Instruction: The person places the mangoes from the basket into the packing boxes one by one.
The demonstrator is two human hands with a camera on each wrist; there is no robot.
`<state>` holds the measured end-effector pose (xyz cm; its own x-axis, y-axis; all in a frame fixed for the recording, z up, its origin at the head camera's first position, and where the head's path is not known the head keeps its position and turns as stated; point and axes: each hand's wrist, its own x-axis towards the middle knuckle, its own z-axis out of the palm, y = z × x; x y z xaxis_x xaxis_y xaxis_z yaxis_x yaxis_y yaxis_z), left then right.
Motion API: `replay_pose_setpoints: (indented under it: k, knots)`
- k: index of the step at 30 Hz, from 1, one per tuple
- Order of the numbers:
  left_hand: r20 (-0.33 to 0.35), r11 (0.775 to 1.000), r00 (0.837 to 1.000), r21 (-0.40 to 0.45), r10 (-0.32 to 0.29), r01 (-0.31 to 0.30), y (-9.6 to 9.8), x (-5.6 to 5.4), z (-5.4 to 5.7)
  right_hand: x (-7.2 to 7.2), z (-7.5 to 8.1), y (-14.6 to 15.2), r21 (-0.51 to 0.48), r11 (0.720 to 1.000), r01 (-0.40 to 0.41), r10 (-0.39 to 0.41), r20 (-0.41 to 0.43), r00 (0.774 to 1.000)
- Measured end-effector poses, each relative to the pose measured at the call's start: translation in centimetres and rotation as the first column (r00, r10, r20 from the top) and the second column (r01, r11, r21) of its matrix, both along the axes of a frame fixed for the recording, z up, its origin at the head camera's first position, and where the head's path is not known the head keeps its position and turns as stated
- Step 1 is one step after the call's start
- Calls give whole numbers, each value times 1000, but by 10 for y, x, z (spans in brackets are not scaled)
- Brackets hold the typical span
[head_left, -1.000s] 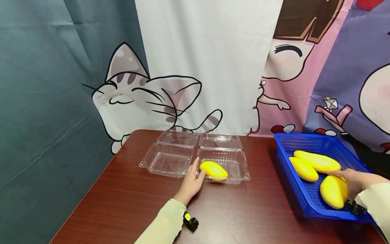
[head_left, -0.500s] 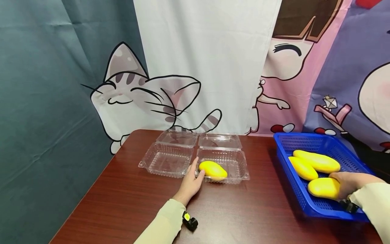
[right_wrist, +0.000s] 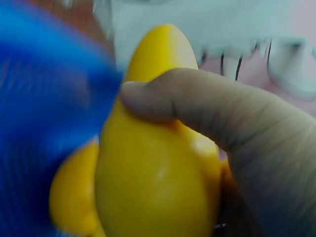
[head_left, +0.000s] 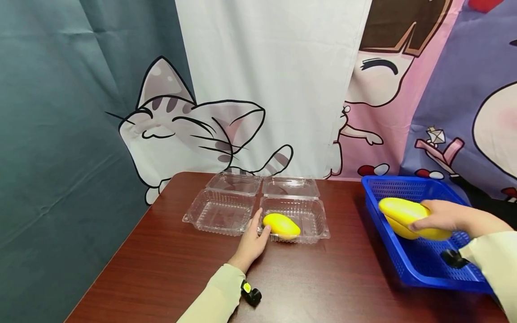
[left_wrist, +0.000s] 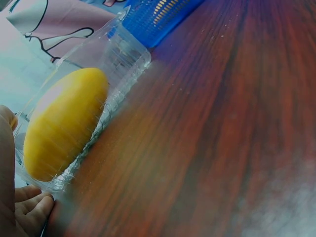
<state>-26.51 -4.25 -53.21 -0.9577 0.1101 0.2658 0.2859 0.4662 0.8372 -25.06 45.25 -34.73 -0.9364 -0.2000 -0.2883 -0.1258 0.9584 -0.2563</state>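
Observation:
My right hand (head_left: 450, 219) grips a yellow mango (head_left: 397, 208) above the blue basket (head_left: 430, 262); in the right wrist view my thumb (right_wrist: 153, 98) lies across this mango. Beneath it, partly hidden, are another mango (head_left: 404, 232) and a third mango (head_left: 438, 234) in the basket. My left hand (head_left: 251, 242) rests at the near left corner of the right-hand clear plastic clamshell container (head_left: 317, 222), index finger and thumb extended. One mango (head_left: 281, 224) lies inside that container, close to the left thumb.
A second clear clamshell container (head_left: 220, 215), lid back, stands left of the first, with nothing seen inside. Both lids lie open toward the cloth backdrop (head_left: 274, 89). The brown wooden table (head_left: 307, 282) extends between the containers and the basket.
The mango in my right hand was low at the basket's near side; it has been raised and moved away from me, over the other two. My left hand stays at the container.

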Motion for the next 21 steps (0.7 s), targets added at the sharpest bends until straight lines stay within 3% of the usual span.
replay_pose_setpoints:
  k: [4, 10, 17, 21]
  knots:
    - [-4, 1000, 1000, -1, 0, 0, 1, 0, 0, -6, 11, -44, 9, 999, -49, 50, -165, 985]
    - [-19, 1000, 1000, -3, -1, 1, 1, -1, -1, -19, 14, -107, -12, 997, -81, 75, -265, 961]
    - [-15, 1000, 1000, -1, -10, 10, 0, -1, 0, -36, -10, -172, 6, 995, -102, 97, -379, 920]
    - [2, 1000, 1000, 6, -12, 12, 0, 0, 1, -48, -30, -202, 2, 996, -91, 85, -384, 919]
